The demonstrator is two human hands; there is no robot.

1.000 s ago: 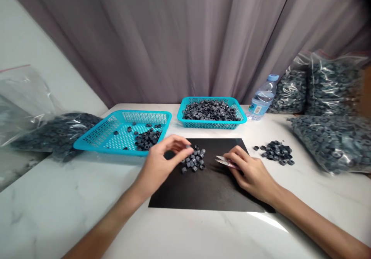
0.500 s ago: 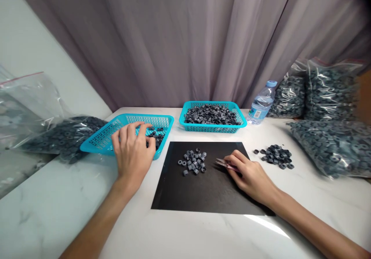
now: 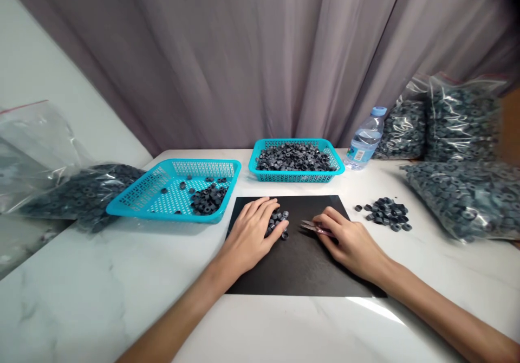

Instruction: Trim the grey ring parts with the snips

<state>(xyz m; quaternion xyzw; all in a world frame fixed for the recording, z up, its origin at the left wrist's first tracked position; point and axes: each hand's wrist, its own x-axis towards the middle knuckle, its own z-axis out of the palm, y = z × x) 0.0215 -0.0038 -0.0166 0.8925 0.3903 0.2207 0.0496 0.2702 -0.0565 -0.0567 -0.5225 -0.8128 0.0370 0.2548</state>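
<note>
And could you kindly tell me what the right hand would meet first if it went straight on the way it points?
Probably the small grey rings on the black mat: the scissors in the right hand point towards them, though height is hard to judge.

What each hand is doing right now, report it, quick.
Left hand: open, cupped at the grey rings on the black mat.
Right hand: closed, holding the small snips, blades pointing toward the rings.
</note>
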